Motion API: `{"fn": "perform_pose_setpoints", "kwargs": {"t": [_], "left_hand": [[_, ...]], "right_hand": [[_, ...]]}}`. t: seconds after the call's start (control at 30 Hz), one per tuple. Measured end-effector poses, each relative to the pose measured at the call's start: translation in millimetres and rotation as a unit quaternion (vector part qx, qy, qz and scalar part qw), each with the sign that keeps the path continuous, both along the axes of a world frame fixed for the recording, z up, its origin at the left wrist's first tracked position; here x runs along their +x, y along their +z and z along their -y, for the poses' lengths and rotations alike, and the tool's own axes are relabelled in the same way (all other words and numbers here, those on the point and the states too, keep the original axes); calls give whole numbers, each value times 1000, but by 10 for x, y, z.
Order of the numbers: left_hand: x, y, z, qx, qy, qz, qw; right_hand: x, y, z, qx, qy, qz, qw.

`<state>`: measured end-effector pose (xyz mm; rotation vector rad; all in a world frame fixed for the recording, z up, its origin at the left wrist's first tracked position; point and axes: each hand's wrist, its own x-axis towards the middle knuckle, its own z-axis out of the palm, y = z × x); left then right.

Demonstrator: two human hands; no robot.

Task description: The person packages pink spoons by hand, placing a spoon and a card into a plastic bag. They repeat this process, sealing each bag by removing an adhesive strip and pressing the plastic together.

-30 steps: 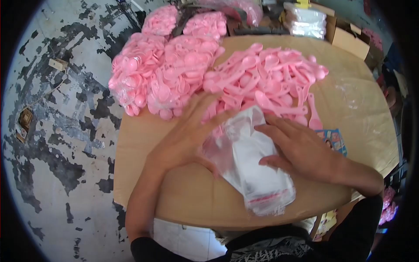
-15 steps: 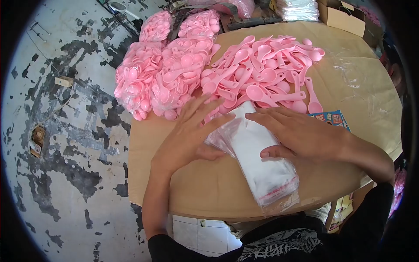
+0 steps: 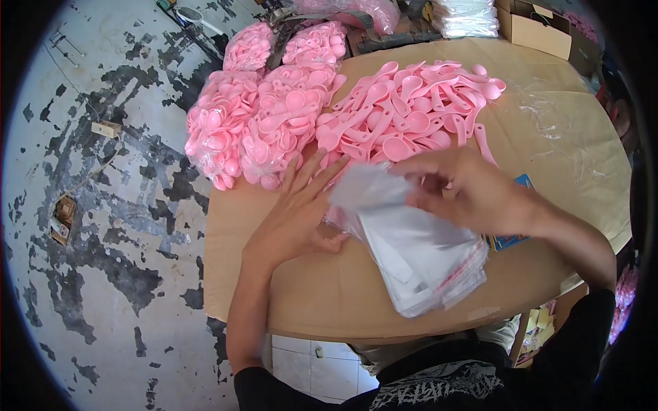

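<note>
A stack of clear plastic bags (image 3: 404,257) with pink-marked flaps lies on the brown-covered table, its near end fanned out. My left hand (image 3: 291,216) rests at the stack's left edge with its fingers spread, near a crumpled plastic wrapper (image 3: 340,216). Over the stack's upper right, my right hand (image 3: 473,188) is curled, thumb and fingers pinching the top bags, which lift and blur. Loose pink spoons (image 3: 411,123) are heaped just beyond both hands. Partly hidden below my right wrist is a blue printed card (image 3: 508,242).
Clear bags packed with pink spoons (image 3: 288,120) stand at the table's back left. Farther back are a stack of white plastic packs (image 3: 466,17) and a cardboard box (image 3: 538,31). Plastic scraps (image 3: 545,120) lie on the table's right side. Peeling paint marks the floor (image 3: 103,274) at left.
My right hand has gone from lying flat on the bags to pinching and lifting the top ones. The stack's near end has spread to the right. My left hand has barely moved.
</note>
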<state>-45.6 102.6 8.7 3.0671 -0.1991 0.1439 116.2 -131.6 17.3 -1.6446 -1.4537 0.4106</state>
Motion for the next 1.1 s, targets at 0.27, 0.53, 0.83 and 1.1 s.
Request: {"fn": "perform_pose_setpoints", "kwargs": {"t": [0.27,0.53,0.83,1.1], "left_hand": [[-4,-76,72,9,-24,20,999],[6,11,105,118,-29,64,990],[20,-9,193,98,-32,40,994],[-73,136,237,-28,-10,-51,998]], "right_hand": [[423,283,95,138,-40,-124,982],[485,408,200,139,-104,-86,981],[471,415,233,125,-81,-116,982],[475,413,227,128,-66,-117,983]]}}
